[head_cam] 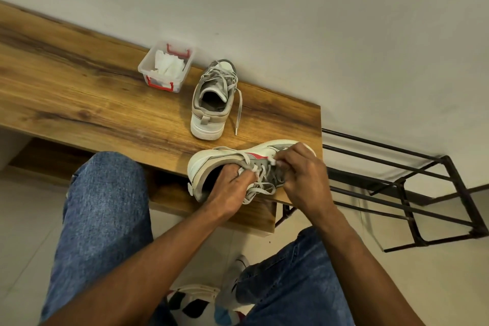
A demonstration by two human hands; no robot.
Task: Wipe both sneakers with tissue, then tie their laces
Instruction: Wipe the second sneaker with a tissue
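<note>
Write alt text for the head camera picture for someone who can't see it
A person's left hand and right hand grip the laces of a white sneaker lying on its side at the near edge of a wooden bench. Behind it a second sneaker stands upright with loose laces, beside a clear plastic box of tissues.

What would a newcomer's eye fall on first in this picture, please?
Two hands, left hand and right hand, working the laces of a white sneaker at the wooden bench's near edge. Behind it stands the second sneaker, laces loose, beside a clear tissue box by the wall.
</note>
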